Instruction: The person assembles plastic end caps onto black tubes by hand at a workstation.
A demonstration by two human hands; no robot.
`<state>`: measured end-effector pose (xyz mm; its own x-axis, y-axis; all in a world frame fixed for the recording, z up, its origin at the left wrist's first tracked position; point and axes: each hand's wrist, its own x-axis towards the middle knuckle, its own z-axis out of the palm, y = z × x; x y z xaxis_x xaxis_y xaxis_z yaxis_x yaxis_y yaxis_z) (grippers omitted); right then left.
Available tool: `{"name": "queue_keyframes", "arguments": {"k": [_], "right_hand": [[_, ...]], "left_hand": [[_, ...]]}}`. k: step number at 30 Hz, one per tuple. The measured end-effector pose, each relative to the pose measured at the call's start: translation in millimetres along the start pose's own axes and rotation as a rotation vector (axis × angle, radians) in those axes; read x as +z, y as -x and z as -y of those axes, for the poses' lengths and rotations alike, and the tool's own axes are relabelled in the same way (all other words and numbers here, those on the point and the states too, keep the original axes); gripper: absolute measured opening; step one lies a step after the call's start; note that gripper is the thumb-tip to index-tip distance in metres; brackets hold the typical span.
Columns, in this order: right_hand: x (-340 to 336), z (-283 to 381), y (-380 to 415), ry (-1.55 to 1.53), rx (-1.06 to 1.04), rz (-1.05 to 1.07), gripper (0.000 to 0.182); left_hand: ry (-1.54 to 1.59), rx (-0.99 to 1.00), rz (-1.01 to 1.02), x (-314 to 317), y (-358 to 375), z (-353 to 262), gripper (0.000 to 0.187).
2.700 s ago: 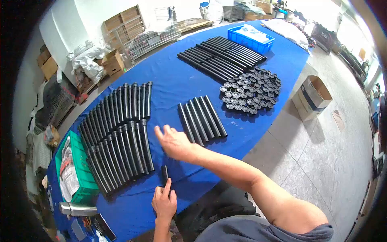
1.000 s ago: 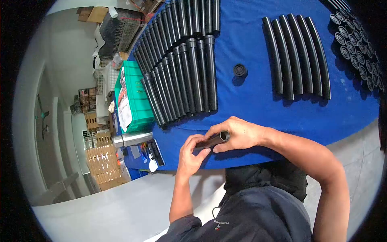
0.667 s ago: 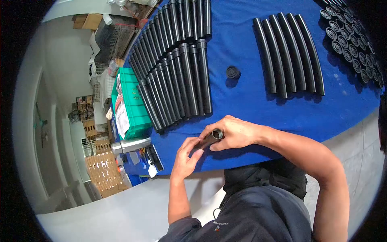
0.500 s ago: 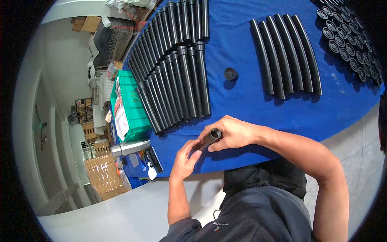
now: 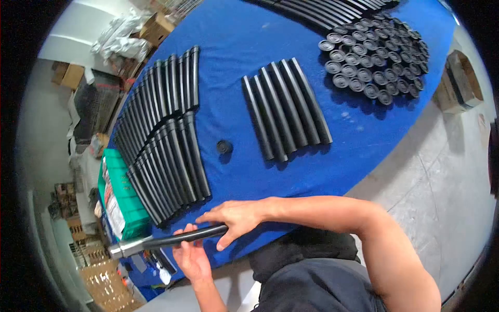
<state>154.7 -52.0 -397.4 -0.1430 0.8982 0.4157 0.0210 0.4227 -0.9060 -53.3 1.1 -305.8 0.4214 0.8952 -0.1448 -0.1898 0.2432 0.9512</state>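
A black tube (image 5: 179, 237) lies slantwise across both hands near the table's front edge. My left hand (image 5: 192, 257) is under its middle, palm up, with the fingers around the tube. The right end of the tube rests against my right hand (image 5: 234, 221), between thumb and palm, with the fingers reaching over it. The tube's far end is beside a silver cylinder (image 5: 127, 248). A single black round cap (image 5: 224, 147) sits on the blue cloth (image 5: 223, 177) behind my right hand.
Rows of capped black tubes (image 5: 171, 171) lie at the left, beside a green bin (image 5: 127, 197). Several bare tubes (image 5: 286, 109) are in the middle. Many round caps (image 5: 379, 62) stand at the back right. Cardboard boxes (image 5: 457, 83) are on the floor at the right.
The view has shifted right. The tube has swung from pointing up at the camera to lying lengthwise, its far end now toward the left. My left hand has turned palm up.
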Motion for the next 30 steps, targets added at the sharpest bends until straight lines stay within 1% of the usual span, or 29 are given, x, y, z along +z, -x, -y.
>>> {"name": "queue_keyframes", "arguments": {"k": [1, 3, 4, 5, 6, 7, 8, 9, 12, 13, 14, 16, 17, 20, 21, 24, 26, 27, 28, 29, 30], "right_hand": [[-1, 2, -1, -0.045, 0.012, 0.003, 0.071], [-6, 8, -2, -0.134, 0.032, 0.003, 0.058], [-7, 8, -2, -0.093, 0.025, -0.007, 0.053], [-6, 5, -1, -0.054, 0.018, -0.017, 0.049], [-4, 2, 1, -0.015, 0.008, -0.025, 0.044], [-2, 1, 2, -0.016, -0.052, -0.073, 0.035], [-1, 0, 2, 0.006, -0.031, -0.066, 0.034], [0, -2, 2, 0.023, -0.012, -0.058, 0.033], [-3, -1, 0, 0.048, 0.019, -0.045, 0.031], [-5, 0, 0, 0.061, 0.031, -0.033, 0.032], [-6, 2, -1, 0.074, 0.043, -0.021, 0.034], [-9, 8, -1, 0.005, 0.118, -0.017, 0.037], [-10, 11, -1, -0.032, 0.155, -0.016, 0.039], [-9, 9, -2, -0.133, 0.183, 0.003, 0.045], [-10, 7, -1, -0.154, 0.183, 0.017, 0.045], [-12, 9, -1, -0.256, 0.16, 0.039, 0.046], [-10, 8, -3, -0.37, 0.113, 0.032, 0.046], [-5, 6, -4, -0.432, 0.138, 0.067, 0.046], [-15, 11, 1, -0.496, 0.158, 0.103, 0.047], [-19, 15, 3, -0.468, 0.174, 0.105, 0.045], [-21, 20, 4, -0.456, 0.178, 0.111, 0.044]], "left_hand": [[0.015, -0.023, 0.003, -4, 0, 5, 0.028], [0.124, -0.178, -0.064, -24, 2, 21, 0.028], [0.177, -0.26, -0.094, -29, 2, 29, 0.029], [0.19, -0.346, -0.147, -24, 4, 34, 0.034], [0.166, -0.419, -0.148, -25, 6, 37, 0.034], [0.138, -0.487, -0.15, -28, 8, 40, 0.034], [0.106, -0.553, -0.157, -31, 10, 41, 0.034], [-0.125, -0.501, -0.132, -34, 14, 44, 0.035], [-0.637, -0.12, -0.041, -32, 19, 34, 0.032], [-0.76, -0.053, -0.051, -31, 16, 26, 0.02], [-0.904, 0.145, -0.011, -27, 14, 27, 0.023], [-1.175, 0.558, 0.072, -14, 6, 30, 0.039], [-1.27, 0.514, 0.149, -16, 2, 28, 0.061], [-1.373, 0.473, 0.192, -12, -12, 32, 0.057], [-1.275, 0.329, 0.196, -9, -13, 30, 0.051], [-1.25, 0.288, 0.166, -15, -19, 30, 0.043], [-1.131, 0.17, 0.247, -7, -23, 27, 0.038], [-1.099, 0.101, 0.234, -9, -17, 16, 0.035], [-1.061, 0.175, 0.261, -1, -16, 16, 0.03], [-1.083, 0.127, 0.278, 4, -13, 12, 0.031], [-1.014, 0.11, 0.299, -3, -12, 12, 0.032]]}}
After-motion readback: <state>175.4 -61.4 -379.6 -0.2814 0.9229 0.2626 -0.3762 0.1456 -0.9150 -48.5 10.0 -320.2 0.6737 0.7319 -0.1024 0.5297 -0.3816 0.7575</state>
